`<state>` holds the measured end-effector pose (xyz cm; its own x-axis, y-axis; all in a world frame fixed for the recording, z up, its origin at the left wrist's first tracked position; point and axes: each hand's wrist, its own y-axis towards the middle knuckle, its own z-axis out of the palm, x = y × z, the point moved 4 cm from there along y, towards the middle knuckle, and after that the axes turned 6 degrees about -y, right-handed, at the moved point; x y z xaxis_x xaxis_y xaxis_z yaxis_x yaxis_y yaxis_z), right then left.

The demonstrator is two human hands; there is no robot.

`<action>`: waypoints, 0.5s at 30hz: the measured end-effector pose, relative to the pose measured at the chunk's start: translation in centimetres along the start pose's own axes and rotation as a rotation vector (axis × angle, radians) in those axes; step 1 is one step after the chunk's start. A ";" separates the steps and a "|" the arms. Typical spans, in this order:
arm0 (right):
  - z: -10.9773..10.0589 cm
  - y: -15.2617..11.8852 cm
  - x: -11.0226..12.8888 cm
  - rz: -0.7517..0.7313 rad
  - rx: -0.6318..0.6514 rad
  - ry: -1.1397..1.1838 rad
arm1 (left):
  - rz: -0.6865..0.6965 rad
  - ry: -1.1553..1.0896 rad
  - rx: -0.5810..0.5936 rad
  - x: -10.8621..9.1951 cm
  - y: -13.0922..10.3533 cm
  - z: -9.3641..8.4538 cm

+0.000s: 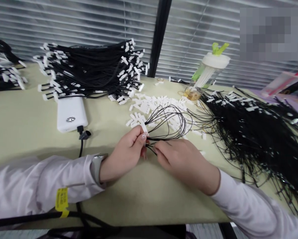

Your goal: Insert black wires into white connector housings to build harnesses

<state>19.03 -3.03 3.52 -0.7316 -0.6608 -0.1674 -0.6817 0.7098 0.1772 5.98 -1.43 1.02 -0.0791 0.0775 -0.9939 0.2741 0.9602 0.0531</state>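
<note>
My left hand (127,147) pinches a white connector (144,127) between thumb and fingers, near the middle of the table. Thin black wires (178,124) run out of the connector and loop to the right above my hands. Just right of it, my right hand (180,157) is closed with its fingertips pinched on the thin black wires close to the connector's lower end. Its fingertips are partly hidden. Behind the hands lies a loose pile of small white connectors (161,104). A large bundle of black wires (258,142) spreads over the right side.
A stack of black cables with white ends (89,69) lies at the back left, a white power bank (71,114) in front of it. A lidded clear cup (206,76) stands tilted in view at the back. A black cable (31,217) crosses the lower left.
</note>
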 end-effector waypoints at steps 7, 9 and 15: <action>-0.8 0.1 0.0 0.004 -0.067 -0.121 | -0.033 -0.021 -0.012 0.3 0.1 0.0; -1.3 0.1 -0.5 0.039 -0.099 -0.137 | -0.037 -0.025 -0.023 0.4 0.2 -0.1; -5.0 -1.8 -5.2 0.432 -0.454 0.071 | -0.066 -0.075 -0.064 0.5 0.5 -0.5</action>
<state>24.10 -2.09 8.96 -0.9287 -0.3634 0.0736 -0.2461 0.7525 0.6109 5.61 -0.79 0.60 -0.0224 -0.0039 -0.9997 0.2085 0.9780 -0.0085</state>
